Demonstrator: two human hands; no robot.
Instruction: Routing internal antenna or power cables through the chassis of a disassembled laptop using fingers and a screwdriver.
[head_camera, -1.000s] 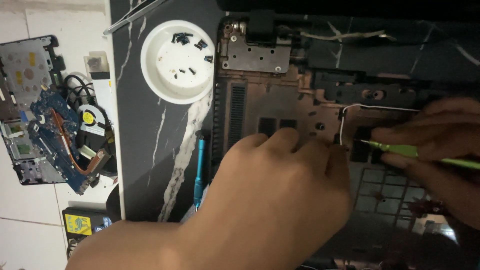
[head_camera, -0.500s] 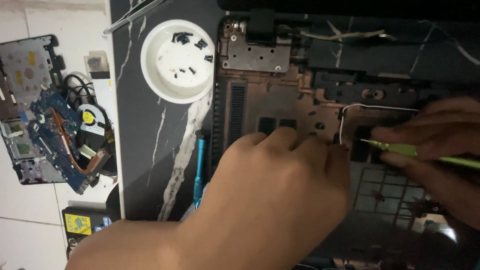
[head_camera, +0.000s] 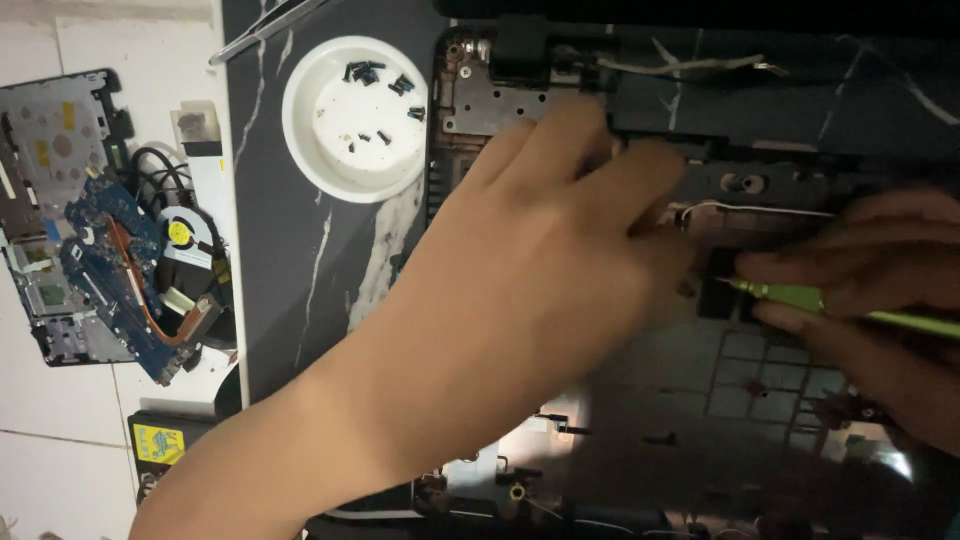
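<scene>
**Kid:** Hands look different now. What moved?

**Helper:** The left hand (head_camera: 540, 290) slid up toward the top of the frame. A moment ago its fingers lay lower, by the thin white wire (head_camera: 760, 208). Now they are spread flat, pressing on the open laptop shell (head_camera: 700, 400), near the metal hinge plate (head_camera: 480, 95).

**Kid:** And the other hand?

**Helper:** The right hand (head_camera: 870, 290), at the right edge, hardly moved. Its fingers are pinched shut on the green screwdriver (head_camera: 850, 308). The tip points at a dark spot in the middle of the shell.

**Kid:** So what does that mean?

**Helper:** It looks like the left hand found a new place to hold the shell steady while the tool works.

**Kid:** What else is there?

**Helper:** A white bowl (head_camera: 300, 130) with small black screws sits upper left. A blue circuit board (head_camera: 110, 270) with a fan lies at the far left.
</scene>
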